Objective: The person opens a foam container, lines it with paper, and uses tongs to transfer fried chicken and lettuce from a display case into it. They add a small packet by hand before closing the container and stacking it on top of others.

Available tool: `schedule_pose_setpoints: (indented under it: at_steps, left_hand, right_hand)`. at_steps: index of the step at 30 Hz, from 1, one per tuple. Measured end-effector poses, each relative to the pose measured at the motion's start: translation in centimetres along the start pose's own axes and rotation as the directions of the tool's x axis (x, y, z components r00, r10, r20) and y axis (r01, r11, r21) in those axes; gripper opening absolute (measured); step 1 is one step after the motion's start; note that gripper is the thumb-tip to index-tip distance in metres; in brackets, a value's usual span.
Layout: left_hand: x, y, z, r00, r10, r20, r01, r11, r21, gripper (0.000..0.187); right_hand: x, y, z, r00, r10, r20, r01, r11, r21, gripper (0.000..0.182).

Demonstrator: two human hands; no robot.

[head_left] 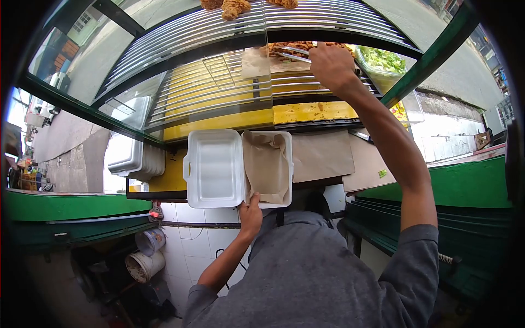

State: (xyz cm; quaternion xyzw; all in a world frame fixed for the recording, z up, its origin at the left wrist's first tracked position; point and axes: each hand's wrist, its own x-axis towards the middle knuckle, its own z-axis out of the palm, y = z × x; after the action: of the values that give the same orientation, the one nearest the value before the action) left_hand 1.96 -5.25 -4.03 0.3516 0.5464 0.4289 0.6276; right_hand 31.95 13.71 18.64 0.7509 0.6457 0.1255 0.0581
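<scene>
An opened white foam takeout box (214,168) lies at the counter's front edge, with brown paper (267,164) lining its right half. My left hand (251,215) grips the front rim of that box near the fold, thumb over the paper. Up inside the display case, my right hand (332,66) is closed around metal tongs (295,54). The tongs' tips reach toward a heap of browned fried pieces (298,46) on the rack; whether they pinch a piece is too small to tell.
Stacked foam boxes (143,161) stand at left. Brown paper sheets (322,154) lie right of the opened box. A tub of chopped lettuce (383,61) sits right of my right hand. Fried chicken pieces (235,9) rest on the upper rack. Green frame posts (432,54) border the case.
</scene>
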Motion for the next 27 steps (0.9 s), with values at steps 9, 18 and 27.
schedule_pose_setpoints:
  at_steps: [9,18,27]
  left_hand:
    - [-0.1,0.2,0.0,1.0,-0.007,0.002,0.007,1.0,-0.004,0.031]
    - [-0.1,0.7,0.4,0.997,-0.067,-0.023,0.068,0.997,0.022,0.032]
    - [-0.5,1.0,0.1,1.0,-0.023,-0.008,0.023,1.0,-0.014,0.031]
  right_hand:
    - [-2.8,2.7,0.0,0.987,0.055,-0.152,-0.015,0.967,0.253,0.022]
    - [0.9,1.1,-0.7,0.998,-0.019,-0.067,0.018,1.0,-0.026,0.019]
    - [1.9,0.4,-0.5,0.999,0.032,-0.032,-0.031,0.998,0.05,0.025]
